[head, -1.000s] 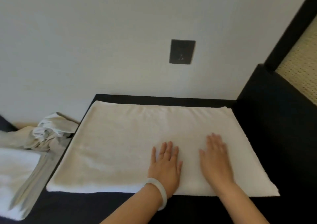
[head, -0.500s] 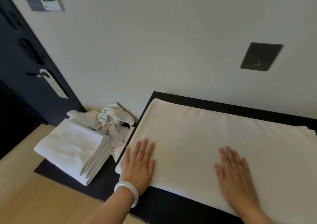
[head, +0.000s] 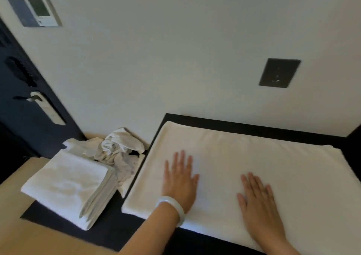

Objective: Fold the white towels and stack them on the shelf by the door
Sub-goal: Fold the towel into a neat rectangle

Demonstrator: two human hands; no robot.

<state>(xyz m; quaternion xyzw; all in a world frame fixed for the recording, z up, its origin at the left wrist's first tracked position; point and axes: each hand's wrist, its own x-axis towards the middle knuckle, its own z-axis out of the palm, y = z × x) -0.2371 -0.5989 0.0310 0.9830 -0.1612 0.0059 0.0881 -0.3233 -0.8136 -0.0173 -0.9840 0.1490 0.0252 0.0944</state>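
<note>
Currently: smoothing step. The left hand (head: 180, 178) and right hand (head: 257, 200) both lie palm-down on the white towel (head: 244, 157), fingers straight and slightly spread. Neither holds anything. There is a white bracelet (head: 175, 206) on the left wrist.

The towel lies as a wide rectangle on the dark surface (head: 254, 129), its far edge near the wall. Left hand sits toward the towel's 8 o'clock, right hand toward its 5 o'clock.

At 9 o'clock of the towel and lower down, a folded stack (head: 66, 184) of white towels rests on a low dark shelf (head: 109, 233). The door (head: 19, 129) stands at 10 o'clock. A crumpled pile (head: 117, 149) of white cloth lies at the stack's 1 o'clock, touching it, not yet folded.

Judgement: the fold is partly done. The towel is much wider than the stack, so at least one more fold looks needed.

Next move calls for pinching one short edge with both hands, likely the 3 o'clock end, and carrying it across to 9 o'clock. Corners must be matched before pressing flat. Only then does it go to the stack.
</note>
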